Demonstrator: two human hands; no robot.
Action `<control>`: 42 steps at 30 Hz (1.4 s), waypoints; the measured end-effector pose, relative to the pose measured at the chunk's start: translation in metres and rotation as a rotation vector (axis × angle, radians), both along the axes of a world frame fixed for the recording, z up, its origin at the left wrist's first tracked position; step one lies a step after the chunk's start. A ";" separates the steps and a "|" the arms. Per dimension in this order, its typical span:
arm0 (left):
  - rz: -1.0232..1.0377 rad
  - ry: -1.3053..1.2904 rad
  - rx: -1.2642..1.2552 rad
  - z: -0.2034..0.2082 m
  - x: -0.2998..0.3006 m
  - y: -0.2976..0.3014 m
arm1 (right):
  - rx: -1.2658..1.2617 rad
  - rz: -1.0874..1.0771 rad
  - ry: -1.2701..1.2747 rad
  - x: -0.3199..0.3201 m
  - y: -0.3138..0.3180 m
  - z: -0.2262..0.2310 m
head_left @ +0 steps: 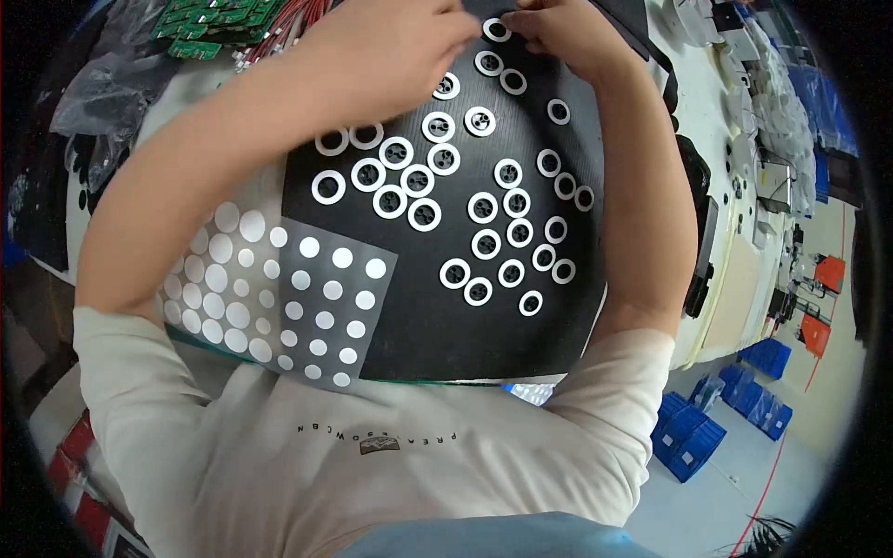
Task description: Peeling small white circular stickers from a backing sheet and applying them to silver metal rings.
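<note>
Both my hands reach to the far edge of the black mat [419, 307]. My left hand [409, 60] is closed, its fingertips pressed together just left of a white ring [497, 19]. On the other side of that ring my right hand [569, 37] is pinched, with its fingertips close to the ring's edge. What either pinch holds, if anything, is too small or hidden to make out. Several white rings with black centres, such as one ring [424, 202], lie scattered over the mat. Plain white rings, including one [328, 175], lie among them.
A translucent sheet of white round stickers [342, 258] overlaps the mat's near left corner. Green circuit boards [209, 19] and red wires [296, 20] are piled far left, beside a clear plastic bag [98, 107]. Blue bins [686, 437] stand on the floor at right.
</note>
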State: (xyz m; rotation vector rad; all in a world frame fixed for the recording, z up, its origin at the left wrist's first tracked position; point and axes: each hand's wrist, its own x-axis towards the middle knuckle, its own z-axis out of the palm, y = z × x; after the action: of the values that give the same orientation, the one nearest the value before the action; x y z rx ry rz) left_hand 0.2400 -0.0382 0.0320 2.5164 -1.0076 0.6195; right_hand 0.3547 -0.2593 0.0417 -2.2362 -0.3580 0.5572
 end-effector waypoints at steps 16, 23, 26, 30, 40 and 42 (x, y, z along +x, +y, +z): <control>-0.032 0.144 0.189 -0.028 0.048 -0.008 | -0.059 -0.076 -0.081 -0.007 0.014 0.005; 0.008 0.202 0.336 -0.021 0.049 -0.014 | 0.209 0.123 0.038 -0.002 0.005 0.004; 0.025 0.130 0.173 -0.024 0.052 -0.016 | -0.150 -0.122 -0.012 -0.014 0.020 0.016; -0.012 0.128 0.270 -0.011 0.050 -0.018 | 0.454 0.373 0.112 0.017 -0.027 -0.014; -0.082 -0.080 0.059 0.048 -0.023 0.035 | -0.149 0.148 -0.669 -0.054 -0.009 0.053; 0.048 0.245 0.045 0.031 -0.070 0.067 | 0.112 0.277 -0.523 -0.134 0.052 0.022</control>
State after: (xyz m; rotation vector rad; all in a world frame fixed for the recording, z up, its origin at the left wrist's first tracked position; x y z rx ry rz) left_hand 0.1702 0.0285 0.0631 2.5833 -0.8835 0.2935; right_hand 0.2212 -0.2077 0.0633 -2.2114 -0.9513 0.0741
